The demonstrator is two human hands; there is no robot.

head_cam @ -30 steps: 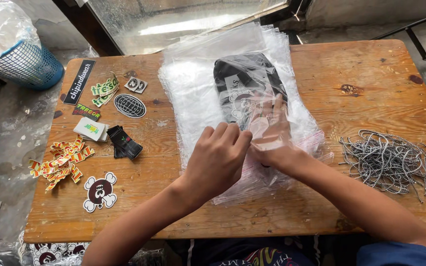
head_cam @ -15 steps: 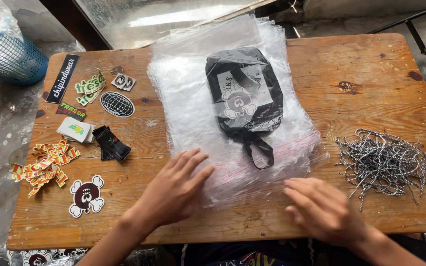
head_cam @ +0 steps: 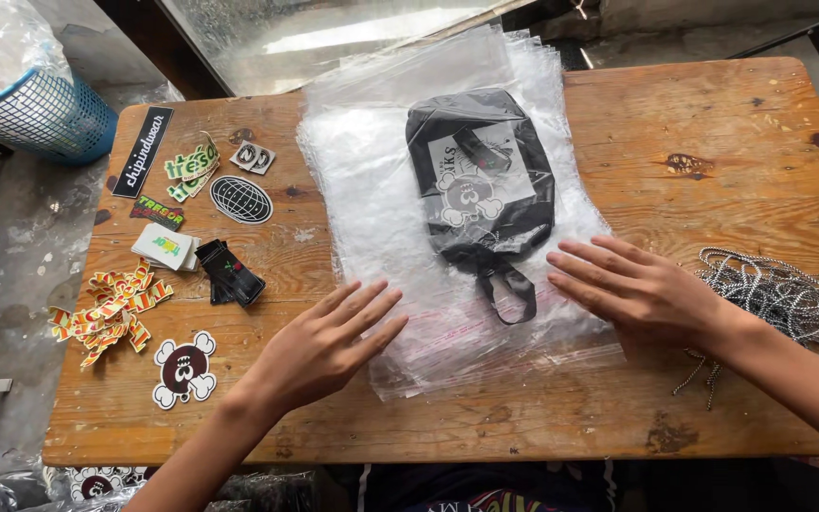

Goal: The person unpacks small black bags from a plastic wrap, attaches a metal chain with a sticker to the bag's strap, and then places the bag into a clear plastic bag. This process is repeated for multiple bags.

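Both hands flat, grip wide, nothing held: my left hand [head_cam: 319,346] & right hand [head_cam: 642,292] press the plastic bag stack [head_cam: 372,209] w/ black pouch [head_cam: 482,180] flat on tabletop [head_cam: 713,142].

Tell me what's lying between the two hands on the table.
In the head view, between the left hand and right hand lie the stack of clear plastic bags and the black pouch's strap loop.

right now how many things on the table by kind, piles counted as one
black pouch: 1
stack of clear bags: 1
pile of cords: 1
sticker or label groups at left: 8, such as the skull sticker
total: 11
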